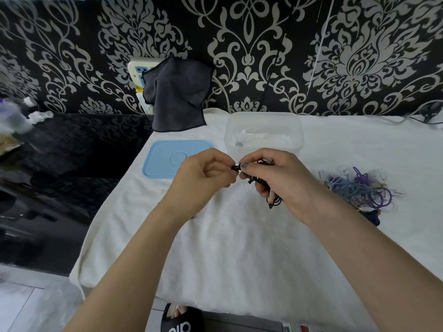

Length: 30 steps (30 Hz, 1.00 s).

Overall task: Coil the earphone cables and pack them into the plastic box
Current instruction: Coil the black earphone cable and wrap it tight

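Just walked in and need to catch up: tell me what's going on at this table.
A person is coiling a black earphone cable: the right hand grips the bundle while the left hand pinches its end. The clear plastic box stands open with a white earphone inside, its blue lid beside it. A tangled pile of cables waits on the white towel.

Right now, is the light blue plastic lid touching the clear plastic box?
Apart. The head view shows a strip of white towel between the light blue plastic lid and the clear plastic box.
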Motion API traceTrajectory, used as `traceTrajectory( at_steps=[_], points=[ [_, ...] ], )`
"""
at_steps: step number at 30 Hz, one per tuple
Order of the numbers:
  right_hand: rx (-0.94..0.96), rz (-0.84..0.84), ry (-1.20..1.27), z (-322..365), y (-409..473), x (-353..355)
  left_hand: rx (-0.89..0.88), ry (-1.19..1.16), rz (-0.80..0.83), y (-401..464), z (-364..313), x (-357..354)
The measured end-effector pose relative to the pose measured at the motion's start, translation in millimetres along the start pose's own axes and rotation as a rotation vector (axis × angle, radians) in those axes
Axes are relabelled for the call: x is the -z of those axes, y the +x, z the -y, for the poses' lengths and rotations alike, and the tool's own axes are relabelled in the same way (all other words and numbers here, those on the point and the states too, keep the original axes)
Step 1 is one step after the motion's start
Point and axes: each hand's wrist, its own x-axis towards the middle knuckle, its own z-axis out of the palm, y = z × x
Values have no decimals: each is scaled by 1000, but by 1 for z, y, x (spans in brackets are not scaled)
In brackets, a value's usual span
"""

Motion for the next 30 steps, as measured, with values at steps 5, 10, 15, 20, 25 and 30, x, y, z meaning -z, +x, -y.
traceTrajectory(
  at_steps=[5, 10, 15, 20, 25, 30],
  points=[
    [8, -27, -23, 0, 0, 1, -31, 44, 11, 0, 0, 1],
    [12, -14, -10, 0, 1, 3, -106, 143, 5, -2, -1, 1],
    [-64, 72, 62, 2, 1, 7, -236, 258, 3, -5, 0, 5],
    [-160, 203, 119, 7, 1, 15, -287, 275, 52, -8, -3, 8],
    [-208, 305, 152, 11, 1, 22, -204, 173, 106, -12, -6, 8],
    [-230, 354, 206, 12, 0, 21, -186, 75, 127, -13, -6, 8]
  ],
)
